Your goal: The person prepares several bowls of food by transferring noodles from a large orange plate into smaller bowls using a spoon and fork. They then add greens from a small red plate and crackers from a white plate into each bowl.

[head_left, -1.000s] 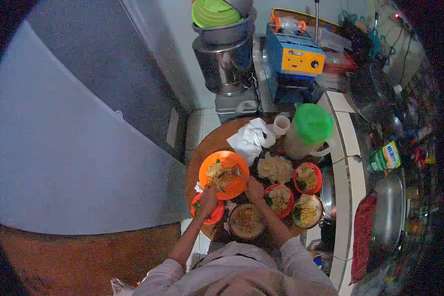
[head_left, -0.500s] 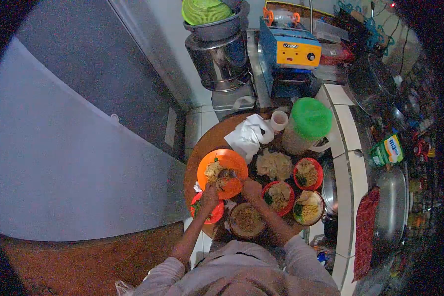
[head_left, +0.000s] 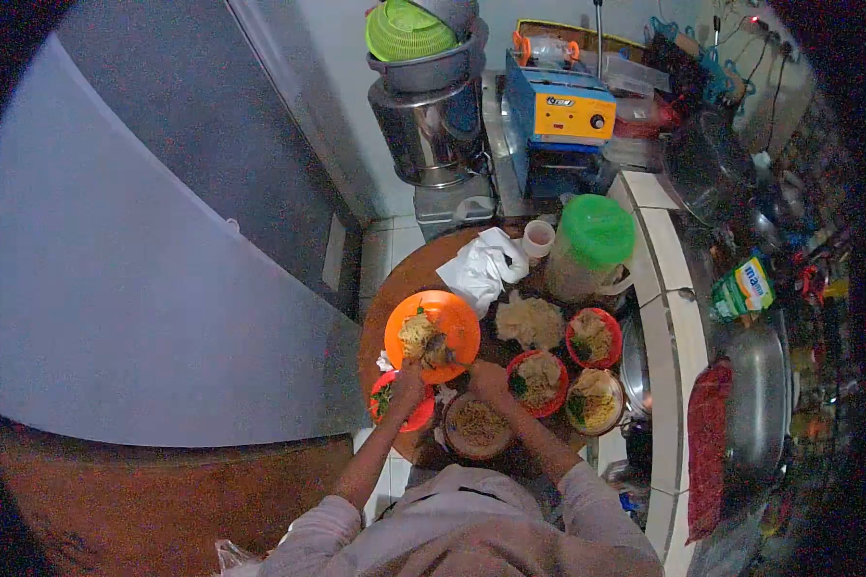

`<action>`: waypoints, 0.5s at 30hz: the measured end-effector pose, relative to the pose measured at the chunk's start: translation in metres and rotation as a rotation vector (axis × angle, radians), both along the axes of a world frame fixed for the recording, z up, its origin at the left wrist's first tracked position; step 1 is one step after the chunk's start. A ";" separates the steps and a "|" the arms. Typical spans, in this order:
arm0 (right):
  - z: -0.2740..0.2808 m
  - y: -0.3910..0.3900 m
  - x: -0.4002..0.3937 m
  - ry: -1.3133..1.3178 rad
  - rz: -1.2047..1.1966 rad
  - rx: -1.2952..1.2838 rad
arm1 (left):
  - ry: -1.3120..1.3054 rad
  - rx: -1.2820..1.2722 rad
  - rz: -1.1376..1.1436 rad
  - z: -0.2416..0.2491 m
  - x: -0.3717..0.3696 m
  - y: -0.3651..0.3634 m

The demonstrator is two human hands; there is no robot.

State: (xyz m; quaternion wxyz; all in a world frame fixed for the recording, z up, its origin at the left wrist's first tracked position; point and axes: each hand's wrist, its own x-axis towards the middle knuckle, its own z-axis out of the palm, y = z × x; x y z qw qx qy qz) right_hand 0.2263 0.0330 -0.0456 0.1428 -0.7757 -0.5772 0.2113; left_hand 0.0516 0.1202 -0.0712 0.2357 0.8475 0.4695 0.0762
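An orange plate [head_left: 460,317] on the round table holds a mound of noodles [head_left: 418,337] with a bit of green. At its lower edge my left hand [head_left: 409,385] is closed; what it grips is hidden. My right hand [head_left: 488,382] is closed round the handle of a spoon [head_left: 440,348], whose bowl lies against the noodles. Below my left hand stands a red bowl [head_left: 421,415] with greens. Near my right hand are a bowl of brown crumbly food [head_left: 478,429] and a red bowl [head_left: 537,383] of noodles.
More noodle bowls [head_left: 594,338] [head_left: 595,402] stand at the right. Behind are a clear bag of pale food [head_left: 529,320], white plastic bag [head_left: 483,269], cup [head_left: 539,238] and green-lidded pitcher [head_left: 597,231]. A tiled counter edge [head_left: 659,337] borders the table's right.
The spoon has moved slightly down and left over the plate, and my right hand has lowered a little. My left hand stays near the plate's lower edge. The camera view has shifted slightly.
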 end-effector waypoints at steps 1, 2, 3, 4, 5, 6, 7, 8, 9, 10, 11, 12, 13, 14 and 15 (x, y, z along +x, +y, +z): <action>-0.001 0.000 -0.001 -0.023 0.033 0.023 | 0.044 -0.029 0.025 0.010 0.002 -0.002; -0.002 0.000 0.000 -0.026 0.034 0.026 | 0.090 -0.059 0.051 0.020 0.003 -0.005; -0.001 0.001 0.001 -0.092 0.068 -0.059 | 0.087 -0.056 0.052 0.015 0.003 -0.003; -0.002 0.002 0.002 -0.159 0.102 -0.142 | 0.147 -0.047 0.058 0.004 0.004 0.001; -0.004 0.002 0.004 -0.163 0.101 -0.137 | 0.206 -0.037 0.065 -0.007 0.005 0.005; -0.012 0.002 0.007 -0.238 0.104 0.030 | 0.204 -0.033 0.065 -0.011 0.003 0.006; -0.017 0.002 0.009 -0.312 0.107 0.197 | 0.152 0.143 -0.026 -0.014 -0.002 0.008; -0.022 0.004 0.013 -0.313 0.108 0.201 | 0.102 0.319 -0.116 -0.016 -0.007 0.010; -0.016 0.009 0.017 -0.254 0.096 0.010 | 0.050 0.495 -0.205 -0.016 -0.012 0.012; -0.010 0.014 0.019 -0.196 0.083 -0.182 | -0.002 0.672 -0.293 -0.016 -0.016 0.014; -0.004 0.013 0.020 -0.198 0.089 -0.177 | -0.052 0.847 -0.380 -0.016 -0.019 0.015; 0.030 0.004 0.016 -0.215 0.071 -0.011 | -0.049 0.851 -0.373 -0.004 -0.020 0.011; 0.051 0.000 0.013 -0.229 0.052 0.154 | -0.102 0.304 -0.092 0.019 -0.019 0.002; 0.042 0.004 0.013 -0.229 0.058 0.157 | -0.152 -0.245 0.185 0.034 -0.019 -0.003; 0.026 0.012 0.015 -0.167 0.004 0.138 | -0.152 -0.242 0.189 0.033 -0.022 -0.003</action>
